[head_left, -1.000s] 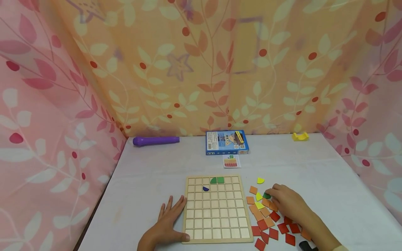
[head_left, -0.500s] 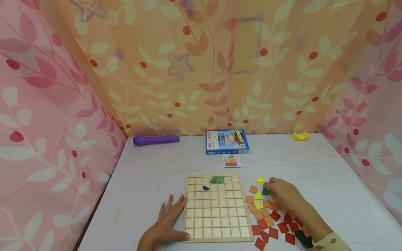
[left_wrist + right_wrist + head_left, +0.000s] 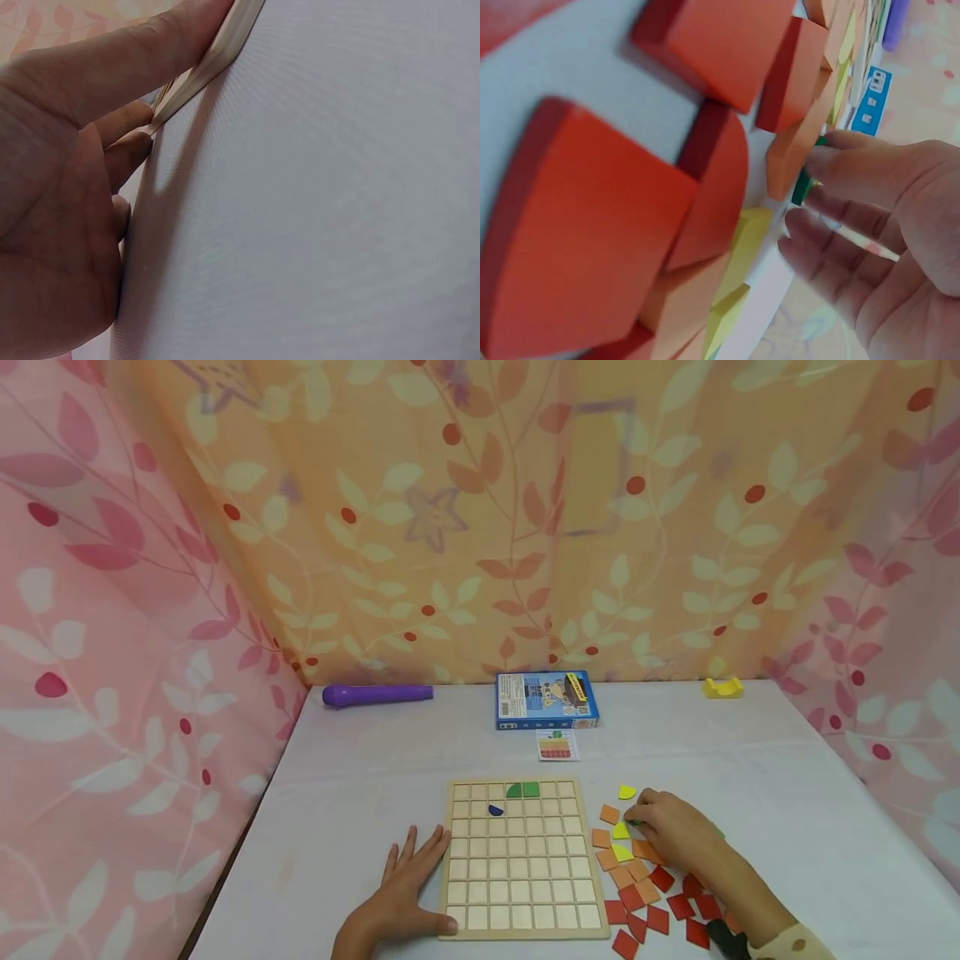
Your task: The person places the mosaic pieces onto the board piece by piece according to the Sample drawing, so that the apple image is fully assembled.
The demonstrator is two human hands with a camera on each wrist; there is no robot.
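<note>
A wooden grid board (image 3: 525, 877) lies on the white table, with two green pieces (image 3: 522, 790) in its top row and a small blue piece (image 3: 495, 810) below them. My left hand (image 3: 408, 889) lies flat beside the board's left edge (image 3: 217, 56), thumb on its near corner. My right hand (image 3: 667, 831) is curled over the loose pieces to the right of the board. Its fingertips pinch a small green piece (image 3: 802, 187), which the head view mostly hides. Orange pieces (image 3: 609, 814), yellow pieces (image 3: 626, 792) and red pieces (image 3: 658, 918) lie around that hand.
At the back of the table are a purple cylinder (image 3: 377, 695), a blue box (image 3: 546, 700) with a small card (image 3: 556, 745) in front of it, and a yellow object (image 3: 722, 688). Leaf-patterned curtains close off three sides. A black object (image 3: 723, 935) lies by my right wrist.
My right hand has drawn slightly away from me across the loose pieces, taking the green piece with it. The left hand and the board have stayed put.
</note>
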